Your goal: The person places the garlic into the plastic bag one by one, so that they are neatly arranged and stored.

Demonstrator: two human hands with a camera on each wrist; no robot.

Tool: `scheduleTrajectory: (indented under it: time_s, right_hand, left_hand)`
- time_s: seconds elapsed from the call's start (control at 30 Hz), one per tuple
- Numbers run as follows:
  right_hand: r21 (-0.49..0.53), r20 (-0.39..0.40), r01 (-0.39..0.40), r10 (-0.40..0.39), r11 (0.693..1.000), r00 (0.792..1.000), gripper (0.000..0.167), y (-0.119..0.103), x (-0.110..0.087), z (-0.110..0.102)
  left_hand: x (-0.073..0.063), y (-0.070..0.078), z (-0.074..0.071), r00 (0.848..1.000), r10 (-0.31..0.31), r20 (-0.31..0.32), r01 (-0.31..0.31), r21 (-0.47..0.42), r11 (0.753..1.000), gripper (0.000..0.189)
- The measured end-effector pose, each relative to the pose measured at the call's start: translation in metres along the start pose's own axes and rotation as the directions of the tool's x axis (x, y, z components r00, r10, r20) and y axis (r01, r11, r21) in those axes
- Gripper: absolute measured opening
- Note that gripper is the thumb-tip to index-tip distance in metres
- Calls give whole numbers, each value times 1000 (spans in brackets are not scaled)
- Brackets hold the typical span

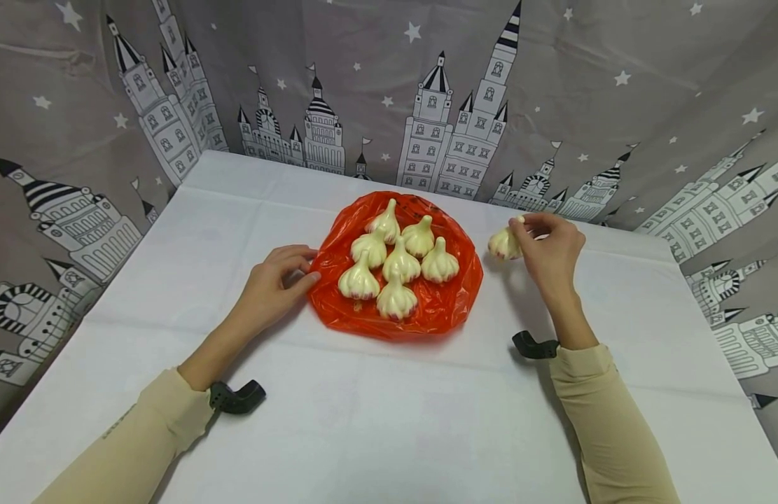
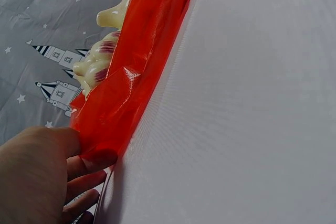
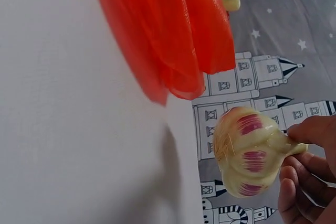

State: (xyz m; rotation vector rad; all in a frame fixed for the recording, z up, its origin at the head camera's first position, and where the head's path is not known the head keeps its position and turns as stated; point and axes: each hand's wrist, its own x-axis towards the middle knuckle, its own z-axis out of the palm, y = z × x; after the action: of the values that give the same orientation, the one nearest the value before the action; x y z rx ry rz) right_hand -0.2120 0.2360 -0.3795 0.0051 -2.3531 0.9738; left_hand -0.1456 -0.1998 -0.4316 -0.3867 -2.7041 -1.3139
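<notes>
1. Grey cloth printed with white castles and stars (image 1: 571, 84) hangs behind and along both sides of a desk covered in plain white cloth (image 1: 376, 420).
2. At the middle of the desk lies a crumpled, glossy orange-red plastic bag (image 1: 448, 308), spread out flat.
3. On the bag sits a cluster of seven cream-white garlic bulbs with purple streaks (image 1: 398, 262), stems pointing up and packed close together.
4. The left hand (image 1: 275, 283) rests on the desk at the bag's left edge; its fingertips (image 2: 92, 162) touch the plastic rim, fingers only loosely bent, grasping nothing.
5. The right hand (image 1: 549, 252) is raised just to the right of the bag, its grip closed around the stem of one more cream garlic bulb with purple stripes (image 3: 249, 153).
6. That bulb hangs clear of the bag, above the white cloth, near the desk's far right edge.
7. Both forearms wear beige sleeves (image 1: 609, 427), each with a black strap mount at the wrist (image 1: 533, 346).
</notes>
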Motion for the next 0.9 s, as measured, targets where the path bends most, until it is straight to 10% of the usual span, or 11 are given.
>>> scheduleTrajectory:
  time_s: [0.9]
  right_hand:
    - [127,201,97,-121,987,972,18,-86,-27,-10]
  left_hand:
    - [1,-3,0,1000,-19,10,19,-4,1000,11]
